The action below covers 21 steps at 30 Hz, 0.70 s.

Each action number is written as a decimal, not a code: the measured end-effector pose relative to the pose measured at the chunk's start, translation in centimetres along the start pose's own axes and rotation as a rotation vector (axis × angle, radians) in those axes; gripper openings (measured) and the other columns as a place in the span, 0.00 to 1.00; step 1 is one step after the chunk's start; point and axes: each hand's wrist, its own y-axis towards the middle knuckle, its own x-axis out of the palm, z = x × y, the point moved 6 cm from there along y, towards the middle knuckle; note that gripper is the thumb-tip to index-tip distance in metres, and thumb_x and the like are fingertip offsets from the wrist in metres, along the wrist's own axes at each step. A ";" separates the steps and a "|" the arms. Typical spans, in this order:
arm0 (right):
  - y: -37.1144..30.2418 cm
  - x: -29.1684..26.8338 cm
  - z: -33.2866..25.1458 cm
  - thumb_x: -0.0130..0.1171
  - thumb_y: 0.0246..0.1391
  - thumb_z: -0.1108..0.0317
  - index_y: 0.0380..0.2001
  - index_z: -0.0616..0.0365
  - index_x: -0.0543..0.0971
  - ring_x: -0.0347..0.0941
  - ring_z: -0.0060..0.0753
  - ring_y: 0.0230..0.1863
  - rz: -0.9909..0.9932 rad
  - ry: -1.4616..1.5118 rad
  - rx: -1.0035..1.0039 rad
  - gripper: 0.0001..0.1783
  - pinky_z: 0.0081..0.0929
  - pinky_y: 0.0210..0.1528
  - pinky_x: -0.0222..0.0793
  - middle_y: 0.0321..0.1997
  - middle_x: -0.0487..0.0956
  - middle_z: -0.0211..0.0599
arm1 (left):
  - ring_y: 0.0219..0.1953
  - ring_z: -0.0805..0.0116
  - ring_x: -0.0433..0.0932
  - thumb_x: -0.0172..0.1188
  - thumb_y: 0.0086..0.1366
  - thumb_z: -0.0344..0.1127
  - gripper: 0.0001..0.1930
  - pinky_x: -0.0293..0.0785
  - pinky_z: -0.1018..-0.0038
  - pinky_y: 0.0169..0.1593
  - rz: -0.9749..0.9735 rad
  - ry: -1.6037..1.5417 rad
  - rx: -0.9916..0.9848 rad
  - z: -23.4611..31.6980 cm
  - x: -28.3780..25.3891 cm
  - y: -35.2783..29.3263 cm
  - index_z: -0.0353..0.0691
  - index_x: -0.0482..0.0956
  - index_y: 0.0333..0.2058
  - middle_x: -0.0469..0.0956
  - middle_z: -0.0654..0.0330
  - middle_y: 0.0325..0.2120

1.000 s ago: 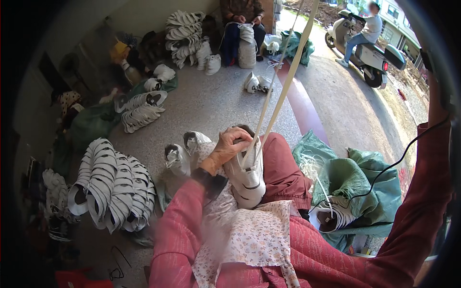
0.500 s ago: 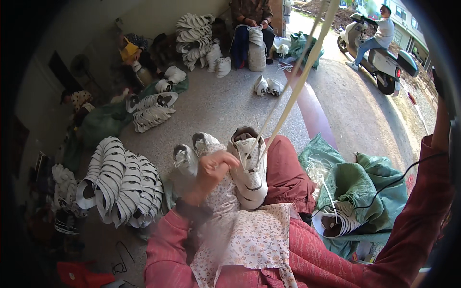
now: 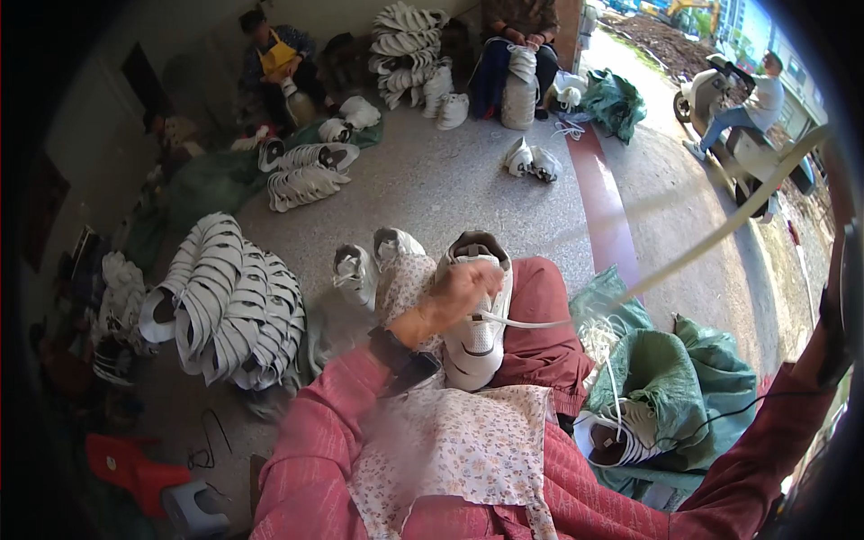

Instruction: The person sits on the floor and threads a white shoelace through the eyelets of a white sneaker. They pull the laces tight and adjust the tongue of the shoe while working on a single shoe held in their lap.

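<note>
A white lace-up shoe (image 3: 473,342) with a dark lining is propped upright at my lap, against my right thigh. My left hand (image 3: 461,292) is closed over its upper opening, thumb and fingers drawn together; what they grip is hidden. A pale flat shoelace (image 3: 711,236) runs from the shoe below that hand, out across to the far right. There my right hand (image 3: 837,184), dark and partly cut off at the picture's rim, is raised at the lace's far end. Two white shoes (image 3: 355,274) stand on the floor just beyond my left knee.
Stacked white shoe uppers (image 3: 236,315) sit at my left. A green sack (image 3: 711,378) with loose laces (image 3: 598,337) and shoe uppers (image 3: 621,436) lies by my right side. A red stool (image 3: 126,468) is at lower left. Other people work farther back; someone rides a scooter (image 3: 751,153) outside.
The lace has swung from steeply upward to a lower slant toward the right. My left hand has moved right, onto the shoe's opening. The view has shifted, and the scooter appears farther right.
</note>
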 end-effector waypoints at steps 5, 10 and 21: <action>-5.5 -8.7 7.2 0.39 0.73 0.70 0.55 0.66 0.70 0.62 0.22 0.26 0.131 0.375 0.147 0.15 0.20 0.28 0.64 0.42 0.76 0.37 | 0.27 0.72 0.75 0.42 0.75 0.42 0.16 0.70 0.73 0.26 0.392 -0.566 -0.309 -0.5 -6.4 -2.3 0.48 0.67 0.25 0.78 0.61 0.25; -17.5 -20.6 20.9 0.42 0.71 0.74 0.32 0.58 0.71 0.56 0.24 0.21 0.592 1.138 0.443 0.11 0.20 0.27 0.62 0.22 0.60 0.27 | 0.31 0.66 0.77 0.45 0.77 0.47 0.19 0.76 0.70 0.33 0.572 -0.854 -0.234 -1.2 -15.8 -8.5 0.47 0.68 0.27 0.75 0.62 0.27; -28.4 -24.1 32.3 0.56 0.65 0.73 0.33 0.61 0.74 0.64 0.23 0.19 1.083 0.933 0.625 0.05 0.22 0.22 0.67 0.20 0.69 0.29 | 0.36 0.65 0.77 0.44 0.78 0.48 0.17 0.78 0.69 0.40 0.700 -0.873 -0.159 1.7 -22.5 -17.1 0.42 0.71 0.33 0.74 0.61 0.31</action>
